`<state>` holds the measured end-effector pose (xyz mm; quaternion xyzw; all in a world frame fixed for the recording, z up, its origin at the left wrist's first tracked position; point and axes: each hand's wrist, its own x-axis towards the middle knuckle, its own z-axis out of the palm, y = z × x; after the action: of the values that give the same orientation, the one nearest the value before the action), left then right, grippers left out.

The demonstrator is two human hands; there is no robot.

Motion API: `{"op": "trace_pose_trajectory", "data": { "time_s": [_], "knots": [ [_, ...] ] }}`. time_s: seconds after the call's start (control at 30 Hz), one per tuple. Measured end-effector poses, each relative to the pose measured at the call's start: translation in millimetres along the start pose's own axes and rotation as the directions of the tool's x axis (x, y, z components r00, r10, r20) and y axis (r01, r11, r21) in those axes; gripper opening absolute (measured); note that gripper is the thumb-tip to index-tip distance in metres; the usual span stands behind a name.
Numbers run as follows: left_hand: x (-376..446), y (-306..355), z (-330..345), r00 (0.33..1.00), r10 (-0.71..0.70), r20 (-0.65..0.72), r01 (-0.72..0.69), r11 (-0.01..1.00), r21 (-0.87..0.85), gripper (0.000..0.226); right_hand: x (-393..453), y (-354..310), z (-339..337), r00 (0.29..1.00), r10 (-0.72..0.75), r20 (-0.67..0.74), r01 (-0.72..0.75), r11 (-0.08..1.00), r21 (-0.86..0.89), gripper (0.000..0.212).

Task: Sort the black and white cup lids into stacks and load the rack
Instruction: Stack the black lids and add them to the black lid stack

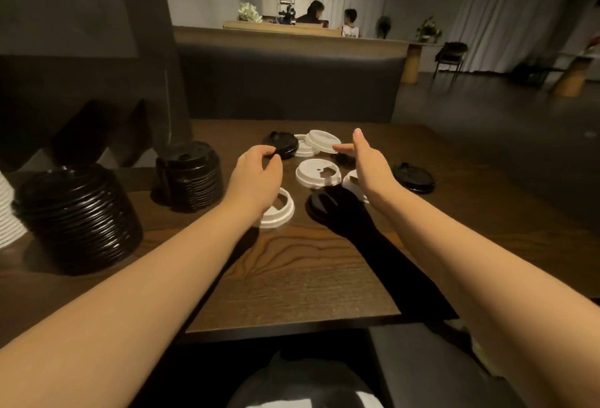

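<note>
Sorting stood part done: two tall stacks of black lids, one near the table's left edge [78, 213] and one just behind it [190, 175], were set apart from the loose pile, presumably so that finished colour groups stayed clear of unsorted stock. A white stack [6, 213] showed only as a striped sliver at the far left border. Loose lids lay mixed at the middle of the wooden table [292, 271]: a far black lid [282, 144], two overlapping white lids [321, 141] beside it, a white lid at centre [316, 172], a near white lid [276, 209] partly under the left wrist, a near black lid [321, 204] in shadow, and a black lid off to the right [414, 177]. The left hand [256, 174] had its fingers curled, thumb and forefinger pinching the near rim of the far black lid, probably to lift it toward the black stacks. The right hand [367, 161] was held wide, fingers straight, tips at the edge of the overlapping white lids, gripping nothing, likely reaching to take a white one. No rack could be made out with certainty; dark shapes behind the stacks were too dim to identify.
</note>
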<state>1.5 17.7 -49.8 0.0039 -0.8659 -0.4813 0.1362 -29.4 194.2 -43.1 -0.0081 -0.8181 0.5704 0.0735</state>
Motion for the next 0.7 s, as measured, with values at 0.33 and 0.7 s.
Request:
{"op": "trace_pose_trajectory", "data": {
  "time_s": [0.33, 0.7],
  "knots": [
    [26.2, 17.1, 41.9, 0.851, -0.105, 0.515, -0.182, 0.861, 0.476, 0.101, 26.0, 47.2, -41.4, 0.986, -0.169, 0.009, 0.161, 0.926, -0.341, 0.051],
    [23.1, 10.6, 59.7, 0.858, -0.043, 0.512, -0.339, 0.702, 0.626, 0.109, 16.8, 57.8, -36.7, 0.975, -0.151, 0.166, 0.214, 0.842, -0.494, 0.054]
  ]
}}
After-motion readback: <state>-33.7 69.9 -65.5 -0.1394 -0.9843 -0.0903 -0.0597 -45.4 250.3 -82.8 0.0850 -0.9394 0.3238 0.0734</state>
